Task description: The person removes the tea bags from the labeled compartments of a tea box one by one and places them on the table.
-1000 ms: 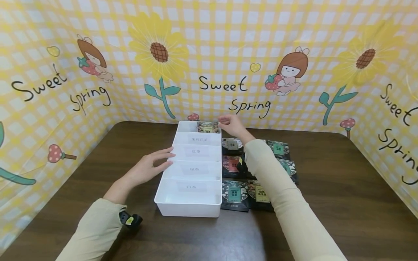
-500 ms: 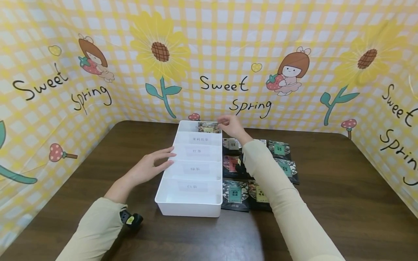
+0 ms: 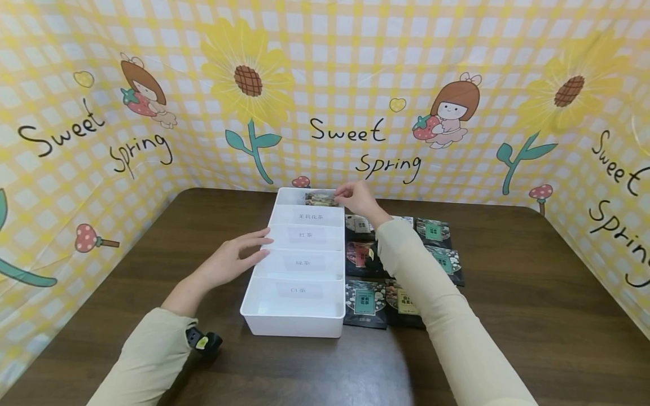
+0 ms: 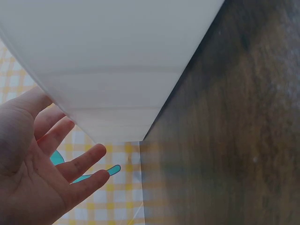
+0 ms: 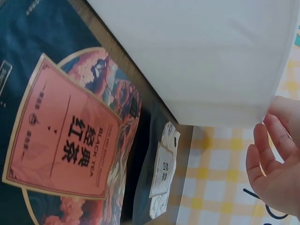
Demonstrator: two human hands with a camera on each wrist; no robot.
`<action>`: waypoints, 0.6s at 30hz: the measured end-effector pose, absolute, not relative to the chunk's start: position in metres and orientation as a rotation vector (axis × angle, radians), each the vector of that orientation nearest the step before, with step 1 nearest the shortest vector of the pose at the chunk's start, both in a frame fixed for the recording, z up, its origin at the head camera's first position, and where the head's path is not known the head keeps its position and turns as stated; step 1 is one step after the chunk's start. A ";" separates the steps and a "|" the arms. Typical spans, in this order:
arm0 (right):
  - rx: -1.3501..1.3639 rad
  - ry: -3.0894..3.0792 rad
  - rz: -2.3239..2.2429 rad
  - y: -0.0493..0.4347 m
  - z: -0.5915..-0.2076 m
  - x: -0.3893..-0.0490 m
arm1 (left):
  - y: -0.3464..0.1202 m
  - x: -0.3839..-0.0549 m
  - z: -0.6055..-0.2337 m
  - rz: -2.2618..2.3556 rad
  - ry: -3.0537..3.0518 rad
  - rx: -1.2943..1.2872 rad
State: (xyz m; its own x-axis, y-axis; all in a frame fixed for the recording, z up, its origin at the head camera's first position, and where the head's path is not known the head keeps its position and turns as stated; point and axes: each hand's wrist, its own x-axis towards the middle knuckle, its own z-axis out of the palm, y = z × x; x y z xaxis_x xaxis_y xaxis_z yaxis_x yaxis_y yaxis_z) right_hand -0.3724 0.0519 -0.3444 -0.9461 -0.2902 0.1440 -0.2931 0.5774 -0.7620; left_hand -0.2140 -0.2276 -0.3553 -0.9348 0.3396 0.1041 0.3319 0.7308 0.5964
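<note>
A long white divided box (image 3: 291, 326) with labelled compartments stands in the middle of the table. In its farthest compartment is a dark tea packet (image 3: 321, 199) with a printed front. My right hand (image 3: 358, 200) pinches this packet at its right edge; the box wall hides the fingertips in the right wrist view. My left hand (image 3: 231, 259) touches the box's left rim, its fingers loosely spread. In the left wrist view, that hand's fingers (image 4: 77, 164) show beside the box's outer wall.
Several black tea packets lie right of the box, among them a red-labelled packet (image 3: 361, 255), a green-labelled packet (image 3: 364, 303) and a yellow-labelled packet (image 3: 404, 300). A yellow checked cloth (image 3: 325, 67) rises behind and beside the brown table (image 3: 284, 372).
My right hand has shifted slightly left, its fingers drawn closer together, and the packet in the far compartment has moved slightly left and down. My left hand stays at the rim.
</note>
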 end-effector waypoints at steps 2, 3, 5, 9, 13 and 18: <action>0.511 -2.796 1.342 0.051 -0.344 -0.372 | -0.227 -0.214 -0.355 1.001 2.910 0.563; 0.509 -2.796 1.342 0.051 -0.343 -0.372 | -0.227 -0.214 -0.355 1.001 2.910 0.562; 0.507 -2.796 1.333 0.052 -0.342 -0.373 | -0.227 -0.213 -0.355 1.001 2.908 0.560; 0.502 -2.778 1.324 0.055 -0.337 -0.374 | -0.227 -0.213 -0.354 0.996 2.911 0.560; 0.507 -2.752 1.324 0.059 -0.330 -0.373 | -0.227 -0.213 -0.354 0.991 2.910 0.560; 0.519 -2.724 1.362 0.064 -0.323 -0.371 | -0.227 -0.212 -0.353 0.996 2.905 0.555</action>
